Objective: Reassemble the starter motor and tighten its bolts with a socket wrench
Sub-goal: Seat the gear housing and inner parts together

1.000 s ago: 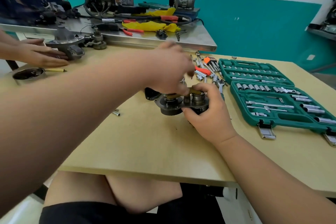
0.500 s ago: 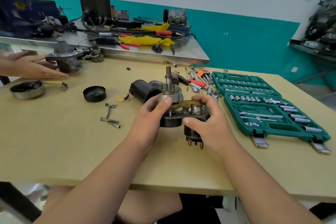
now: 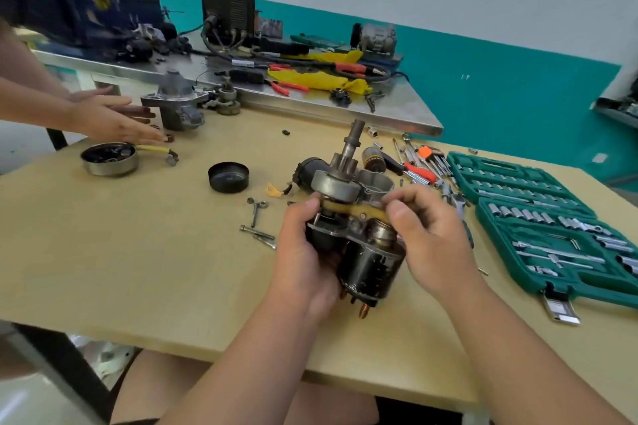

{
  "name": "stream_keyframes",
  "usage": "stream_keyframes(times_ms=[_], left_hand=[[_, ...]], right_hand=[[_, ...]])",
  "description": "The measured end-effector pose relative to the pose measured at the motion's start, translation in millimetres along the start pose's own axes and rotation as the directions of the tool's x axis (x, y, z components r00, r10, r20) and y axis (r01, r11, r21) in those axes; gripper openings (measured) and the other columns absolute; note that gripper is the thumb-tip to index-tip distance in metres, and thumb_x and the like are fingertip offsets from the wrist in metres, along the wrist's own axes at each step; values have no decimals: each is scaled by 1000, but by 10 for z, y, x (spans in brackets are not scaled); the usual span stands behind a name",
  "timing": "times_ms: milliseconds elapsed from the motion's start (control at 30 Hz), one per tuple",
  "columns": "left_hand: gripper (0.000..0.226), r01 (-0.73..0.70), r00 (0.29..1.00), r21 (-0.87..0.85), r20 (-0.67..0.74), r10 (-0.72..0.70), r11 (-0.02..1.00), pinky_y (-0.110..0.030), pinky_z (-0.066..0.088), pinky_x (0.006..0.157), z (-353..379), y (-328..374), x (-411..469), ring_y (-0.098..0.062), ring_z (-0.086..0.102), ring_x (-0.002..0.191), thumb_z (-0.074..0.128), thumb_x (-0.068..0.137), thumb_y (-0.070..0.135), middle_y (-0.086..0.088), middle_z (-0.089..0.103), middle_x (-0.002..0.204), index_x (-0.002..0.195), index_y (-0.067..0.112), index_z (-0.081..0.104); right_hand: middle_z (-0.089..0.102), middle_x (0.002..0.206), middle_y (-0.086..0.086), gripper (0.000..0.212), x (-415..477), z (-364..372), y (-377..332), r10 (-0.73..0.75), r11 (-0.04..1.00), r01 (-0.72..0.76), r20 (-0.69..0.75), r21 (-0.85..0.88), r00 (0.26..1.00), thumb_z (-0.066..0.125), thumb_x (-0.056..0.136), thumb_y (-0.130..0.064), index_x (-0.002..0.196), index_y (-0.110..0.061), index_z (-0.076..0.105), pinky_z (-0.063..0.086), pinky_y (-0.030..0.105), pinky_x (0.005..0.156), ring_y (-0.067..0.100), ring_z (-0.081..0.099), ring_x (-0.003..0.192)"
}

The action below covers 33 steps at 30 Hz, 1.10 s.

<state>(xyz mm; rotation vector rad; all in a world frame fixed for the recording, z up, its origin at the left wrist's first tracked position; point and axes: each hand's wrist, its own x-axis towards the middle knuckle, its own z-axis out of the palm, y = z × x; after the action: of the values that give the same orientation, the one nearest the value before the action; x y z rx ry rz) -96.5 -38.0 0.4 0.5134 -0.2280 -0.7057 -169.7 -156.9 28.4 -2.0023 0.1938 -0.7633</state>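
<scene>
The starter motor assembly [image 3: 359,245] is lifted off the wooden table [image 3: 138,252], tilted, with its pinion shaft pointing up and copper terminals at the bottom. My left hand [image 3: 303,252] grips its left side from below, thumb on the yellowish lever. My right hand [image 3: 428,238] pinches the right end of that lever beside the black solenoid. Loose bolts [image 3: 259,235] lie just left of my left hand. The black motor body [image 3: 307,169] lies behind the assembly. The open green socket set [image 3: 552,228] sits at the right.
Another person's hands [image 3: 114,117] reach over the table at far left, near a grey nose housing [image 3: 176,103], a metal end cap with a yellow wire [image 3: 108,159] and a black cap [image 3: 228,177]. Hex keys and screwdrivers [image 3: 421,162] lie behind. A cluttered steel bench [image 3: 310,103] stands beyond.
The assembly has risen off the table and tilted toward me. My left hand slid from the top of the drive gear down to its left side and underside. The camera view moved closer.
</scene>
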Motion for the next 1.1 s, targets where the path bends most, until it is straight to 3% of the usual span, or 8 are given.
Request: stream_keyframes(times_ms=[167,267,400,533,733,900,1000,1100], left_hand=[[38,-81,991,-140,-116,65,987,-31,58,64,-131,199,-41,-23,69,70,60,60,38,-10,70,84,84,13,75],[37,-169,975,-221,-178,131,961,-36,53,79,-274,367,-82,-24,67,75,61,61,39,-9,67,88,87,14,71],[36,-228,962,-316,-221,162,921,-33,54,74,-393,410,-107,-24,67,70,50,83,41,-6,68,78,75,15,73],[41,-196,966,-349,-229,120,916,-34,53,77,-390,411,-94,-26,65,74,47,86,44,-9,68,83,78,13,73],[35,-146,981,-307,-167,98,940,-31,55,65,-360,374,-104,-23,66,65,55,75,43,-7,67,74,71,14,73],[38,-107,991,-289,-114,76,951,-31,56,64,-337,362,-114,-25,68,68,58,66,43,-10,69,77,79,11,74],[41,-86,990,-271,-132,52,959,-31,56,66,-313,365,-116,-26,68,69,58,65,43,-11,69,79,82,10,75],[40,-74,986,-283,-164,27,956,-32,55,70,-315,375,-120,-27,66,71,58,64,43,-11,68,81,82,11,73]], right_hand=[[66,71,-17,28,244,121,-33,26,994,-25,2,-111,1000,45,94,-25,77,-34,66,47,22,61,-4,61,69],[64,85,-14,26,549,187,13,109,952,-92,43,-293,993,42,98,-16,108,-34,58,47,21,76,1,61,86],[57,120,-5,48,1082,437,-29,101,727,40,165,-685,981,54,92,-42,135,-23,45,43,30,84,15,54,106],[55,128,10,71,1429,807,-59,359,461,143,332,-876,872,57,86,-55,140,-12,37,39,34,74,28,53,102],[57,120,14,73,1399,1006,61,468,220,136,226,-966,854,64,85,-40,140,-12,26,42,40,69,33,52,97],[55,119,10,61,1303,923,53,440,221,99,190,-970,878,59,84,-44,133,-15,37,36,36,60,29,48,88],[58,102,6,46,1249,800,5,491,153,39,110,-987,864,53,86,-39,125,-13,47,33,32,53,24,50,77],[55,96,7,39,1261,753,-39,421,86,85,113,-993,900,51,88,-33,121,-12,53,44,37,69,27,54,87]])
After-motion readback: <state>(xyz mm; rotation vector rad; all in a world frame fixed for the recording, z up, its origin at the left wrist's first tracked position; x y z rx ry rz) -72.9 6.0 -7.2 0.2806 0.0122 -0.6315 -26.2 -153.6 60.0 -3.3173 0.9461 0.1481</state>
